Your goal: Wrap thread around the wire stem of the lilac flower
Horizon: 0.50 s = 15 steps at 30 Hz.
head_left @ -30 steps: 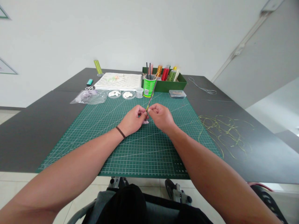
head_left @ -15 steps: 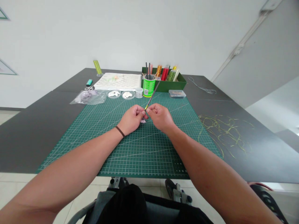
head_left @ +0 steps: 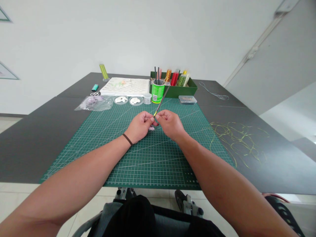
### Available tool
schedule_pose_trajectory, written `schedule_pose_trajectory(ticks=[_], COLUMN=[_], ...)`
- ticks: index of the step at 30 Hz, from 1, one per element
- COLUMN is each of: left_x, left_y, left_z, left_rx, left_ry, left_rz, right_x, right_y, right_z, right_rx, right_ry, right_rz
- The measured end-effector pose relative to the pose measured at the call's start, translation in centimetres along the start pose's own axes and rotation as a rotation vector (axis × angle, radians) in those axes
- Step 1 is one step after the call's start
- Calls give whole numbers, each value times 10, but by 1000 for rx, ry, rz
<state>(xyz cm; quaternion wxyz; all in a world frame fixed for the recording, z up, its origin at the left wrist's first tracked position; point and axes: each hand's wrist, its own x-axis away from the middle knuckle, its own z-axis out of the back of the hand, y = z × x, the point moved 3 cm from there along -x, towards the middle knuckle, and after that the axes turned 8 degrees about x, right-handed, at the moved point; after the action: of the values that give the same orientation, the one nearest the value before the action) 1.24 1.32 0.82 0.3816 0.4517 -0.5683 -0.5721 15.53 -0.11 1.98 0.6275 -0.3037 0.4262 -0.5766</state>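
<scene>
L hand (head_left: pixel 139 127): fingers curled narrow, held item hidden | R hand (head_left: pixel 170 124): fingers pinch thin rod (head_left: pixel 161 102) near lower end, rod angled up | pale pink scrap (head_left: pixel 151 128) just below, over green cutting mat (head_left: pixel 74 164), hands close for steadiness

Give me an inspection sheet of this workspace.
Surface: green cutting mat on dark table.
Job's things: thin rod; pale piece beneath the fingers.
Clutter: green cup, green tray, plastic bag, two dishes, loose gold thread.
Hands: left hand and right hand pinch at the rod's lower end.
Cables: grey cord on the table.
Surroundings: white wall, tiled floor.
</scene>
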Motion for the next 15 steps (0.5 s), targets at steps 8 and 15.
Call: schedule_pose_trajectory(ticks=[8,15], left_x=[0,-2], left_y=[0,-2], left_z=[0,1], left_rx=[93,263], left_ry=[-24,-135], left_rz=[27,45], right_x=[-1,-1], right_y=[4,4], right_z=[-1,-2], right_rx=[-84,-185], right_ry=[-9,-49], right_rz=[21,-26])
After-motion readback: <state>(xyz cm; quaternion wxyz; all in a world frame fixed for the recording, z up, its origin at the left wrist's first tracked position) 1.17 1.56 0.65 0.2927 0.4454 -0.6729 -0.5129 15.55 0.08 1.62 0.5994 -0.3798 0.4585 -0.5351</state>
